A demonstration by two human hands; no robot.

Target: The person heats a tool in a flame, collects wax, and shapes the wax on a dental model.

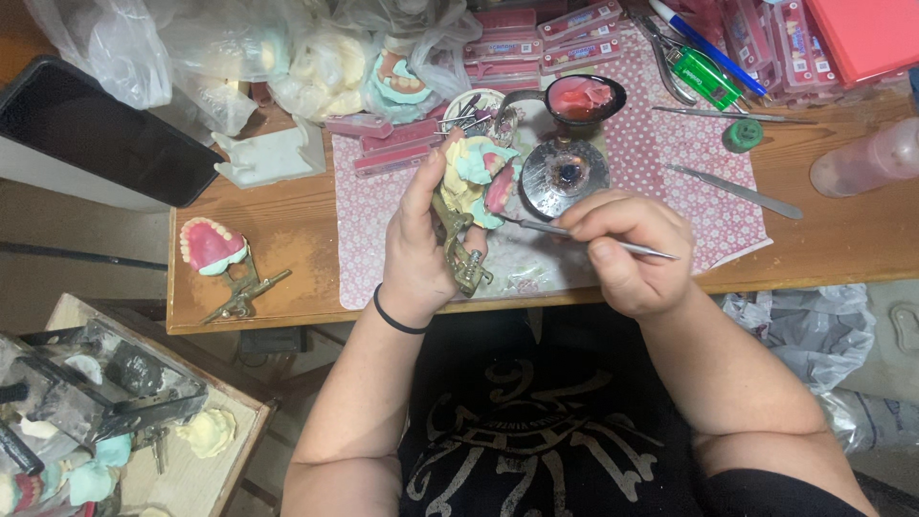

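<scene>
Two hands busy | L hand clamps denture cast | R hand pinches metal pick | burner prob. just behind

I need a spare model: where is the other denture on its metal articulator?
In the head view, the second denture model lies on the wooden table's left end, left of the left hand and the pink patterned mat.

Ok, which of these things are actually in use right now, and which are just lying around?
In use:
left hand holding the dental model on its brass articulator
right hand holding the thin metal tool

Lying about:
second denture model
green lighter
blue pen
plastic bottle
</scene>
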